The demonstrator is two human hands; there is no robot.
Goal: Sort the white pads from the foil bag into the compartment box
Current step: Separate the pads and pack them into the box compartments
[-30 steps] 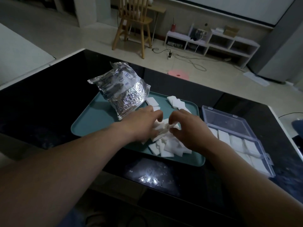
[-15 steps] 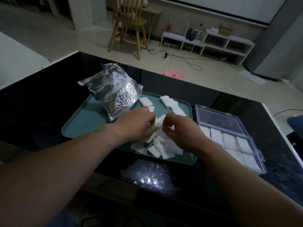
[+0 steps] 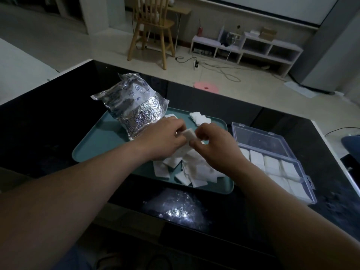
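Note:
A crumpled foil bag [image 3: 134, 106] lies on the far left of a teal tray [image 3: 93, 147]. A loose heap of white pads [image 3: 194, 170] covers the tray's near right part, and a few more pads [image 3: 198, 117] lie at its far edge. My left hand [image 3: 165, 139] and my right hand [image 3: 212, 141] meet above the heap, both pinching a small stack of white pads [image 3: 190, 134] between their fingertips. To the right stands the clear compartment box [image 3: 303, 180], lid open, with white pads in its compartments.
The tray and box rest on a glossy black table [image 3: 39, 117] whose near edge reflects a light. Beyond the table are a wooden chair [image 3: 153, 26], a low white shelf [image 3: 253, 45], floor cables and a pink disc [image 3: 206, 87].
Both hands have lifted from the heap, bringing a small stack of pads up between their fingertips. The view has shifted slightly.

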